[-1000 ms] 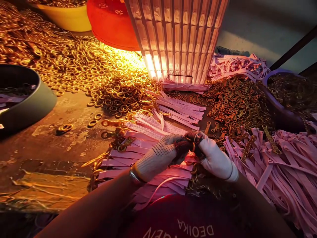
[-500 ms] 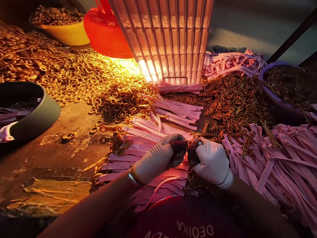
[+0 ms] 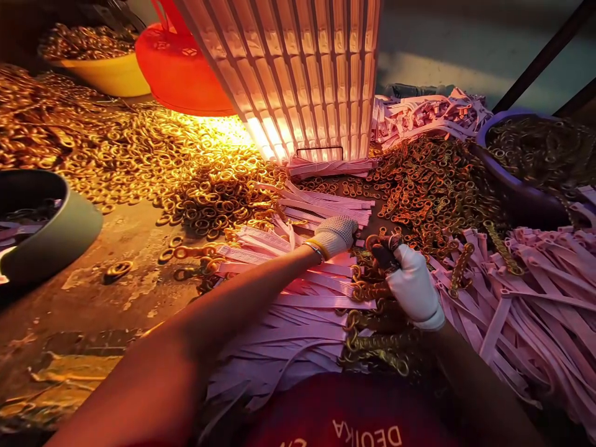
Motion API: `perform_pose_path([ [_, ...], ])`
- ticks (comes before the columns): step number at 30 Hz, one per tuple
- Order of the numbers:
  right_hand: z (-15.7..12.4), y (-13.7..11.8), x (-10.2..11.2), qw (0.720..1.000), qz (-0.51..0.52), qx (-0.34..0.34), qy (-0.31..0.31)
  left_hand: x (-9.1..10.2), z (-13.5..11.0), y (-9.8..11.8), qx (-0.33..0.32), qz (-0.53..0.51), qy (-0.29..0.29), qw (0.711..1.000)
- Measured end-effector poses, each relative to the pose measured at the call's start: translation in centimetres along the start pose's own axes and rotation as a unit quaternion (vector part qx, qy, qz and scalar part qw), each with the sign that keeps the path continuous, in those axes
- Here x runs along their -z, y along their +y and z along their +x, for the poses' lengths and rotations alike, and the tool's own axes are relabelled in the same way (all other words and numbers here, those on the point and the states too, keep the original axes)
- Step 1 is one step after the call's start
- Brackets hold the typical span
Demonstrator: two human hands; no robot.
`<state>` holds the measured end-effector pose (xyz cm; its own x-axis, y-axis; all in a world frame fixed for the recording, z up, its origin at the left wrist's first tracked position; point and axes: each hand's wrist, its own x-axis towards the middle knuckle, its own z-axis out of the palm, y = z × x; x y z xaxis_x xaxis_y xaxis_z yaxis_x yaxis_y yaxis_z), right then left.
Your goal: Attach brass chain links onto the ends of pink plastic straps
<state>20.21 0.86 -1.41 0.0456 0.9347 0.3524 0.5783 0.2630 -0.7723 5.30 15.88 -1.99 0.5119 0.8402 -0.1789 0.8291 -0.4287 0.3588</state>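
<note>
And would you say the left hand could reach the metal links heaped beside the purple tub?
Probably yes: the left hand is near the metal links, and the right hand sits lower in view, apparently leaving the way free.

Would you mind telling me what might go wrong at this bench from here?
The left hand reaches over the pink straps, so it may knock some out of line. The right hand seems to pinch a ring at its fingertips, which could slip. Glare under the red lamp could make loose rings hard to see.

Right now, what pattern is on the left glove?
The left glove is pale with small dark dots, seen best in the head view.
</note>
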Motion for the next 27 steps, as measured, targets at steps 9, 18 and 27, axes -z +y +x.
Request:
perform_pose_path([
  [9,0.9,-1.4,-0.4,0.989,-0.109,0.035,-0.098,3.3,-7.3,-2.5,0.008,-0.201,0.046,0.979],
  [18,1.9,-6.6,-3.4,0.869,-0.405,0.161,-0.232,2.7,-16.0,-1.7,0.098,-0.572,0.035,0.813],
  [27,2.1,-7.3,-3.5,0.877,-0.393,0.101,-0.257,1.0,-15.8,-1.3,0.074,-0.583,0.093,0.804],
])
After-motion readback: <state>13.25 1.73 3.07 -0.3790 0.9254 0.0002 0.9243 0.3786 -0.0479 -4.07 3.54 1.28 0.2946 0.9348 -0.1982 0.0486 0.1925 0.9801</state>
